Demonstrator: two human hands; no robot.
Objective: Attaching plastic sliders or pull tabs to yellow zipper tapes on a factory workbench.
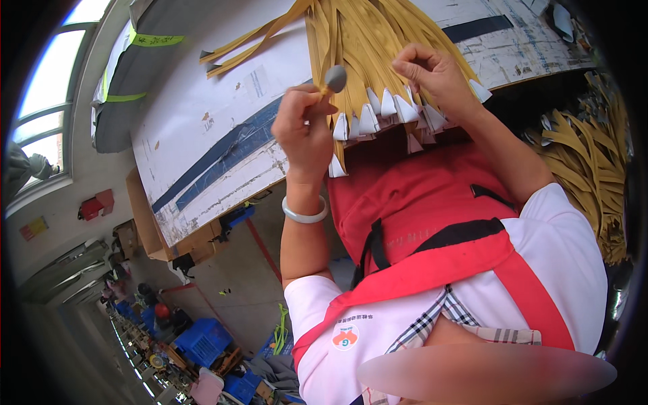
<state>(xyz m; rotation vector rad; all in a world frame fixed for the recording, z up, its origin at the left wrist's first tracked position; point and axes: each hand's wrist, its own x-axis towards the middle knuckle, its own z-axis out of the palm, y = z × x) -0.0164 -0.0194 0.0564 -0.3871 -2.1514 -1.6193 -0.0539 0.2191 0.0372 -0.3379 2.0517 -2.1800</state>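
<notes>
Grey, smooth-looking rounded tip (335, 79) on a short mustard bit, pinched between thumb and fingers of the left hand (304, 128), raised over the table's near edge, tip uppermost. Right hand (435, 77) is apart from it, thumb and forefinger curled together above the strips – can't tell if anything sits between them. Good handling, I'd judge: grip just below the tip, keep it in clear sight, draw strips singly so neighbours don't snag. Under the hands, mustard strips (364, 40) fan out long, flat, fabric-like, with white wedge-shaped ends (369, 120) hanging at the edge – paper or film, unclear. More strips lie to the left with grey ends (214, 68). Table (196, 135) has a scuffed white covering, dark blue band (223, 155) across it. Red cloth apron (412, 196) nearest the body; heap of similar mustard strips (580, 162) at far right
</notes>
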